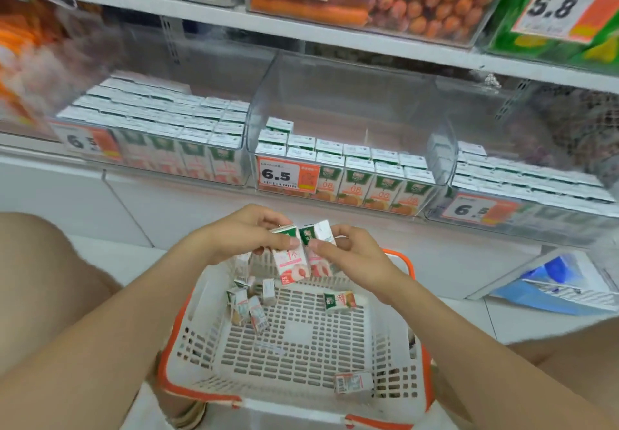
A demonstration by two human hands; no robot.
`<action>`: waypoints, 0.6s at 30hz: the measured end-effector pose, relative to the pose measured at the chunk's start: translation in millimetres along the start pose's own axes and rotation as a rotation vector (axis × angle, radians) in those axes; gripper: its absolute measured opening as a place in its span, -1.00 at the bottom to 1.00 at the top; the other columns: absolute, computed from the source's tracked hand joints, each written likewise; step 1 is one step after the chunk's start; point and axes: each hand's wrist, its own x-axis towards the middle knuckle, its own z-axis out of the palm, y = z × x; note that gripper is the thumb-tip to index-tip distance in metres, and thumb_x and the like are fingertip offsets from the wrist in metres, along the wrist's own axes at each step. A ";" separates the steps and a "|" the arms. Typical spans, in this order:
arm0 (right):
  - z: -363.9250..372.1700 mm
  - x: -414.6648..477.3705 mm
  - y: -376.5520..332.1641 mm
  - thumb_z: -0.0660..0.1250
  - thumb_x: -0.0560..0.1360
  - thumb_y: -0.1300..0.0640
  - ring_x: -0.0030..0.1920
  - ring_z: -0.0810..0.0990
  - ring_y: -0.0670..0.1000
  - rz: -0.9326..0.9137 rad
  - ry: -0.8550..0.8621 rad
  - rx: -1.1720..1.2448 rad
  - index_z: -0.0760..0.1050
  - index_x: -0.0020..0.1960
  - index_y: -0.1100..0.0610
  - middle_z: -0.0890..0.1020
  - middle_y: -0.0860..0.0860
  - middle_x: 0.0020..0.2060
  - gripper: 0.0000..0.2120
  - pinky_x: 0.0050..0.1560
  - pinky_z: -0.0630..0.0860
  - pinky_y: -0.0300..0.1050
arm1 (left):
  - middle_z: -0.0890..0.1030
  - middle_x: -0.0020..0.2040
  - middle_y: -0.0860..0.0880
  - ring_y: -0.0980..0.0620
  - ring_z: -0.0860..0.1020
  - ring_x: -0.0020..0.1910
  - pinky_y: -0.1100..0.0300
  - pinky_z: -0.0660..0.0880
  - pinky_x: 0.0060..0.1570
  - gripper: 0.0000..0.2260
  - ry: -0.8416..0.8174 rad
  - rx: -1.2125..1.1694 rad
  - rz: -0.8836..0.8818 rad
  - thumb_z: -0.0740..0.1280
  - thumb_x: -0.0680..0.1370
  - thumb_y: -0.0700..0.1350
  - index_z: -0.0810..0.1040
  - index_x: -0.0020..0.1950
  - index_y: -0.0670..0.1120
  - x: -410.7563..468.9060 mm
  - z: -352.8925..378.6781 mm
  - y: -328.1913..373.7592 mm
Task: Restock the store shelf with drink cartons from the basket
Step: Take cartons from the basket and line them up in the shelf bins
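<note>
Two small pink-and-white drink cartons held above a white slotted plastic basket with orange handles.
Left hand fingers pinch one, right hand fingers pinch the other, side by side; the clear plastic shelf bin has an orange price tag reading "6.5".
</note>
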 end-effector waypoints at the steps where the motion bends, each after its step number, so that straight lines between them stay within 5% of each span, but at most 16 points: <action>1: 0.9 -1.1 -5.8 0.49 0.55 -0.08 -0.08 0.71 0.17 -0.043 0.041 0.001 0.64 0.13 0.08 0.75 0.12 -0.05 -0.72 -0.03 0.62 0.13 | 0.75 0.07 -0.09 0.04 0.64 -0.05 0.09 0.42 -0.05 -0.79 0.004 0.032 0.019 0.59 0.51 -0.01 0.73 0.11 0.00 -4.4 -5.5 6.7; 4: 3.7 -2.8 -26.4 0.42 0.60 -0.03 -0.02 0.68 0.21 -0.141 0.112 -0.014 0.69 0.04 0.09 0.72 0.18 -0.06 -0.81 0.10 0.60 0.19 | 0.75 0.08 -0.03 0.04 0.71 0.03 0.21 0.57 -0.06 -0.79 0.026 0.087 0.106 0.58 0.51 -0.08 0.72 0.13 -0.02 -16.5 -22.6 31.4; 10: 21.5 5.6 -91.6 0.41 0.49 -0.12 -0.01 0.64 0.37 -0.322 0.192 0.097 0.52 0.20 -0.05 0.64 0.34 -0.07 -0.68 0.10 0.60 0.31 | 0.75 0.06 -0.08 -0.05 0.72 0.03 0.05 0.62 0.04 -0.84 0.138 0.137 0.252 0.50 0.58 -0.10 0.70 0.13 -0.08 -41.5 -79.6 69.6; 12: 29.9 12.7 -118.1 0.45 0.46 -0.02 -0.04 0.68 0.28 -0.355 0.242 0.132 0.48 0.17 -0.03 0.69 0.22 -0.06 -0.68 -0.03 0.60 0.22 | 0.73 0.04 -0.20 -0.11 0.72 0.01 -0.01 0.62 0.07 -0.84 0.209 0.086 0.293 0.47 0.59 -0.12 0.67 0.12 -0.15 -49.1 -103.0 78.6; 15: 45.1 32.0 -161.4 0.45 0.49 0.10 -0.20 0.68 -0.03 -0.387 0.248 0.120 0.38 0.28 -0.06 0.71 0.07 -0.02 -0.57 -0.33 0.54 -0.07 | 0.71 0.03 -0.23 -0.11 0.69 -0.04 -0.08 0.57 0.04 -0.86 0.410 0.071 0.322 0.47 0.60 -0.08 0.67 0.13 -0.08 -54.9 -141.6 87.9; 18: 64.6 62.1 -196.6 0.39 0.45 0.01 -0.13 0.71 -0.07 -0.498 0.238 -0.053 0.44 0.37 -0.12 0.71 -0.06 -0.04 -0.51 -0.12 0.68 -0.01 | 0.73 -0.02 -0.06 0.03 0.63 -0.10 0.02 0.52 -0.09 -0.89 0.761 0.105 0.323 0.52 0.56 -0.01 0.69 0.07 0.07 -50.8 -178.9 80.9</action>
